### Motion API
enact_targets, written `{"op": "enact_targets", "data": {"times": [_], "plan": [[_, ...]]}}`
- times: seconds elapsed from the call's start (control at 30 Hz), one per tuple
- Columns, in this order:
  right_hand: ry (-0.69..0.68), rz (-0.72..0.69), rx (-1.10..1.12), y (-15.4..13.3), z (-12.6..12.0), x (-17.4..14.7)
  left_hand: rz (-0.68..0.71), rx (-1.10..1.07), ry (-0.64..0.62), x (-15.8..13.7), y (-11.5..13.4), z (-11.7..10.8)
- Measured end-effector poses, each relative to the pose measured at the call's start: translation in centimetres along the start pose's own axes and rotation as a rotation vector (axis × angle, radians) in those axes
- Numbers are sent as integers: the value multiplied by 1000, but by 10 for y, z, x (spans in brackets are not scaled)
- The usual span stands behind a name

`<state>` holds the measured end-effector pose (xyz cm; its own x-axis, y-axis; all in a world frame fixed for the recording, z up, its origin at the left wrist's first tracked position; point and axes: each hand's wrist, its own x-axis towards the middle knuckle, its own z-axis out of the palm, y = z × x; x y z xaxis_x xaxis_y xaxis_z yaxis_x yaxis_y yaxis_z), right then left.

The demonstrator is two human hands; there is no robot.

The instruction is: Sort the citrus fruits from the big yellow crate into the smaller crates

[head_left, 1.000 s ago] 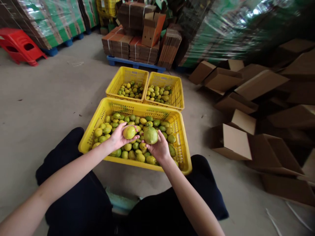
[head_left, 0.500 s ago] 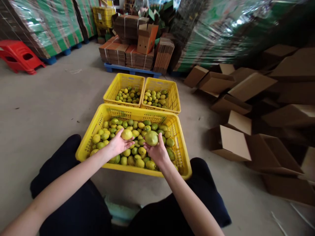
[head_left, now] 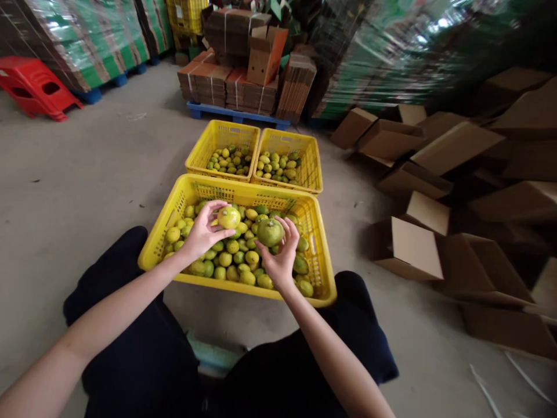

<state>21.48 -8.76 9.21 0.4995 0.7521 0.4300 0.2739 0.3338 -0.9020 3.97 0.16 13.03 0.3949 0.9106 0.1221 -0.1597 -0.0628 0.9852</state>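
Observation:
My left hand (head_left: 206,230) grips a yellow lemon (head_left: 228,217) between thumb and fingers. In my right hand (head_left: 282,254) is a larger green lemon (head_left: 270,232), pinched between the thumb below and the fingers on its right side. Both fruits are held up over a big yellow crate (head_left: 235,288) that stands between my knees. Many yellow and green lemons (head_left: 248,276) lie loose inside it, partly hidden by my hands.
Two smaller yellow crates, a left one (head_left: 194,154) and a right one (head_left: 314,168), hold more lemons beyond the big one. Opened cardboard boxes (head_left: 416,247) lie heaped on the right. Flattened cartons (head_left: 204,81) sit on a blue pallet (head_left: 237,115). A red stool (head_left: 37,87) stands far left.
Both hands have turned from palm-up to gripping the lemons from the sides, so the fruits' ends now show. My left hand has risen slightly. The view has tilted a little downward.

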Motion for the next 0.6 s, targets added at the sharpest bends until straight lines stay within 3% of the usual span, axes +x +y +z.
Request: {"op": "enact_targets", "data": {"times": [0.07,0.17,0.27,0.33,0.43,0.6], "plan": [[11,41,91,-2,0,1,4,-14,-26,1,1,-1],[-73,262,344,-7,-2,5,-72,-72,-45,1,0,-2],[-207,519,609,-12,-7,9,-291,-277,-42,2,2,-2],[-267,619,738,-15,-10,12,-466,-469,-52,3,6,-2],[-352,705,868,-18,-11,15,-625,-662,-37,4,12,-1],[-357,734,952,-14,-10,13,-653,-694,111,6,13,2]]}}
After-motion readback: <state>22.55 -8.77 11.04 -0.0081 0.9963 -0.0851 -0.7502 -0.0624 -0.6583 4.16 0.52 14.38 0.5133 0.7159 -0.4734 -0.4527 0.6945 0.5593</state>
